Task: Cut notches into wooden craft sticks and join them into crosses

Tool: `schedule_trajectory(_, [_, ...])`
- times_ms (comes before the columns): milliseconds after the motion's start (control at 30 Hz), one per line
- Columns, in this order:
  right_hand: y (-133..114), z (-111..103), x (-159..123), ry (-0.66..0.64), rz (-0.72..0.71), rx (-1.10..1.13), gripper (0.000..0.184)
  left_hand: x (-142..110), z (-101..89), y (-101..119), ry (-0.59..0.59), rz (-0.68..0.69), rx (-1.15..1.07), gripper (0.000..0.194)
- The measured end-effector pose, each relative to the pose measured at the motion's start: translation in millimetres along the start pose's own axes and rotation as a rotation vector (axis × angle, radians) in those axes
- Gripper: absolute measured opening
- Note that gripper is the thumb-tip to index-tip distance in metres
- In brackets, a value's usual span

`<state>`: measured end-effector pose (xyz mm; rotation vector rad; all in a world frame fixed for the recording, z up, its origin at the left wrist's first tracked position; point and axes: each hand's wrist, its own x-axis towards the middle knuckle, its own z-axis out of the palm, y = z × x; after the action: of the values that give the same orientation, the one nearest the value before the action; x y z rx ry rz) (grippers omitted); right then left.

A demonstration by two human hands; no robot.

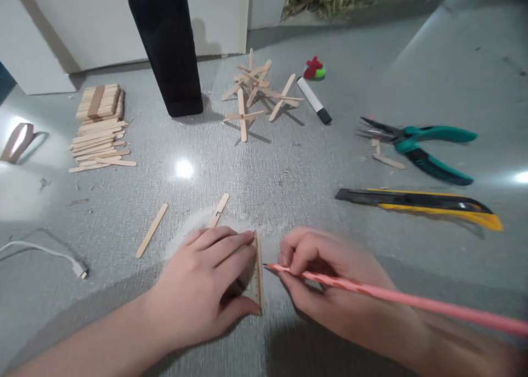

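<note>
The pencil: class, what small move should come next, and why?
Probably ease the pencil tip left to the ruler's edge: the left hand steadies the ruler, and the tip points at that edge from close by.

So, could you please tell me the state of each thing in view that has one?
Left hand: fingers spread over the ruler
Right hand: closed on the pencil
Pencil: sharpened
Pliers: open
Utility knife: lying flat, blade extension unclear
Phone: upright, screen dark
Marker: capped
Stick bundle: banded
Stick pile: loose
Crossed sticks: interlocked
Cable: visible end unplugged
</note>
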<state>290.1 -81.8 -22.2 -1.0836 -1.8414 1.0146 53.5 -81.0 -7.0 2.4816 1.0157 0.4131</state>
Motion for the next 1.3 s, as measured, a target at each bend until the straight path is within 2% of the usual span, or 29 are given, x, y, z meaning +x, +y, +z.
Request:
schedule_trajectory(200, [-2.6,-2.2,-2.6,-0.043,-0.028,-0.038,0.022,1.1,1.8,-2.9,0.042,0.033,0.004,0.06])
schedule_trajectory(467, [-6.0,-3.2,-1.0,-0.058,-0.089,-0.074,0.028,0.1,1.0,-1.4,0.039,0.03,-0.006,0.058])
schedule_trajectory(733, [-8.4,0.2,-2.8,0.0,-0.118,-0.12,0.024,1.4,-0.2,-0.2,0.04,0.025,-0.007,0.053])
schedule_trajectory(833, [-7.0,0.7,-2.2,-0.016,-0.135,-0.131,0.025,1.3,0.5,0.0,0.051,0.017,-0.009,0.054])
schedule_trajectory(1300, [-10.4,-0.7,0.9,-0.059,-0.086,-0.138,0.027,2.4,0.1,1.7,0.048,-0.001,-0.015,0.046])
